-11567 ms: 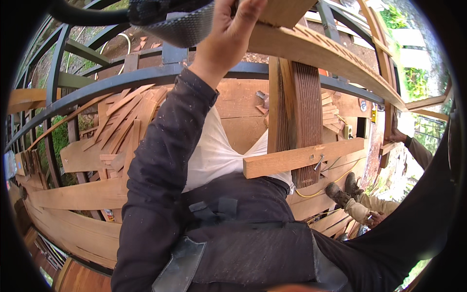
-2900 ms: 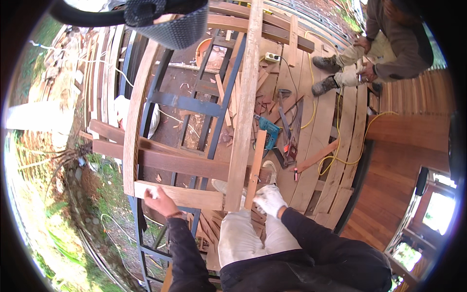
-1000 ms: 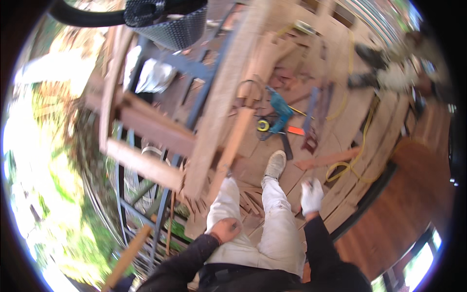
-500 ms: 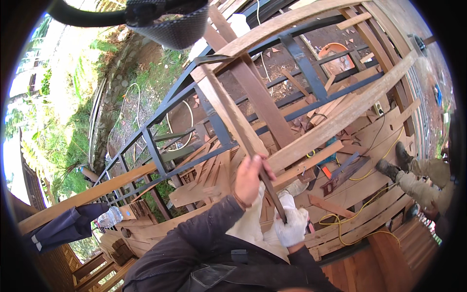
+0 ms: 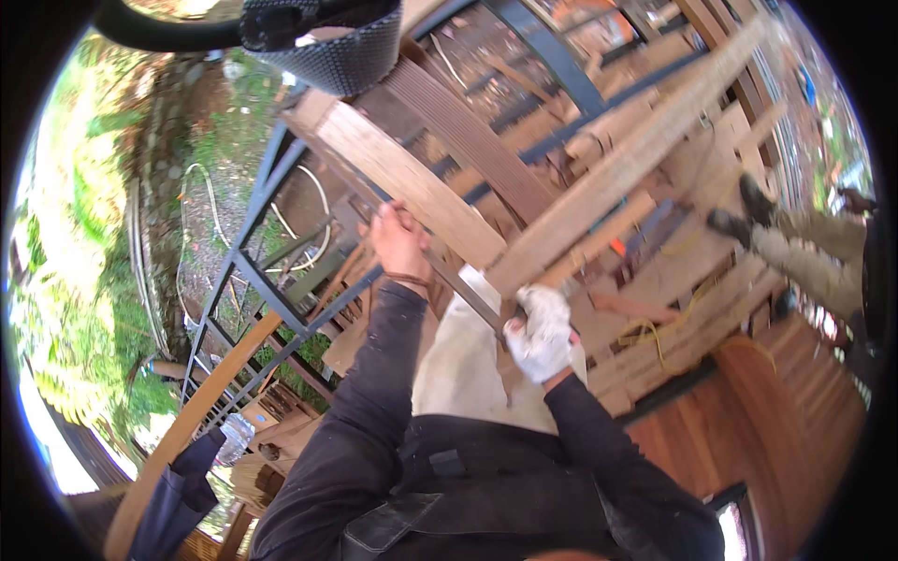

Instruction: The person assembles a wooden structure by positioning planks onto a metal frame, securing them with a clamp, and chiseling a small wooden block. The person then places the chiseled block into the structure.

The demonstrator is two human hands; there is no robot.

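A long, thin, dark wooden strip [image 5: 475, 299] slants from the upper left down toward my body. My bare left hand [image 5: 400, 243], a band at its wrist, is closed around the strip partway along. The white-gloved right hand [image 5: 541, 337] grips the strip's near end, its fingers wrapped round. Just right of the strip lies a pale plank [image 5: 412, 178], whose near end meets another long light plank [image 5: 645, 159] at a corner. Whether the strip touches the pale plank's edge cannot be made out. A ridged brown board [image 5: 468, 131] passes behind the pale plank.
Blue-grey metal framing [image 5: 552, 56] spans the far side, with wood offcuts around it. At right stands another person in khaki trousers [image 5: 814, 257]. A yellow cord [image 5: 645, 341] crosses the deck boards. A plastic bottle [image 5: 234, 439] and dark cloth [image 5: 178, 505] are at lower left.
The strip has shifted from lying over the pale plank to along its left side. My left hand has moved left and up, still holding it. The whole view has also swung.
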